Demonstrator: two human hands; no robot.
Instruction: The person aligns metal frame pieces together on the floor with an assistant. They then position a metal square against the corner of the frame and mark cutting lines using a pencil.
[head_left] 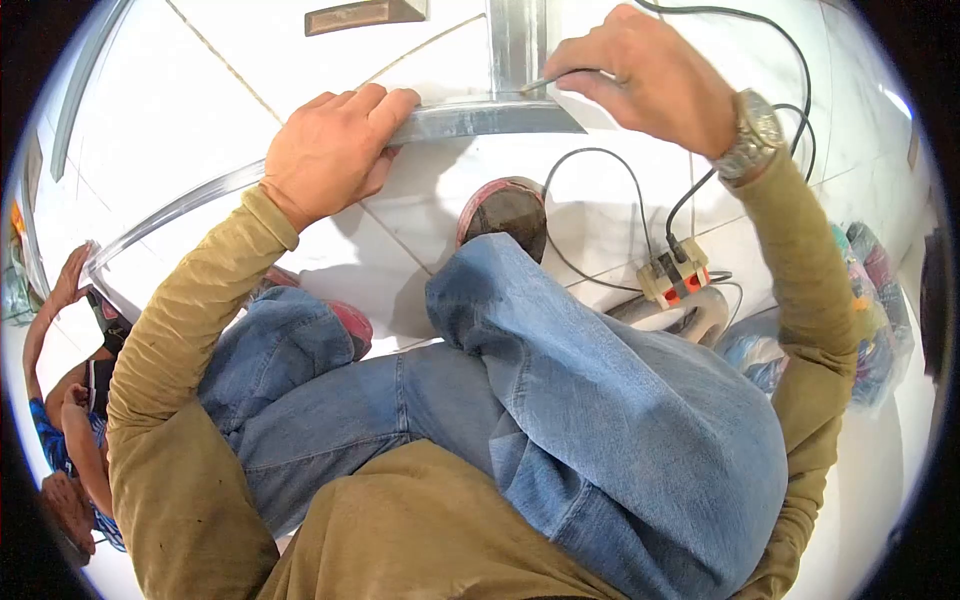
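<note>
My left hand (340, 150) is closed over a long grey metal profile (490, 120), fingers curled around its edge. This profile runs left as a long strip toward another person. A second metal profile (517, 45) meets it at about a right angle from above. In a pinch, my right hand (640, 75) holds a thin, dark, stick-like tool (546, 82). Its tip is at the corner where the two profiles meet; whether it touches the metal I cannot tell. A metal watch (755, 135) is on my right wrist.
A multi-socket power strip (675, 272) with black cables lies right of my knee. A block with a brown face (362, 14) rests on the tiles. Plastic bags (875, 310) are at the right. At the left, another person's hand (70, 277) is at the strip's far end.
</note>
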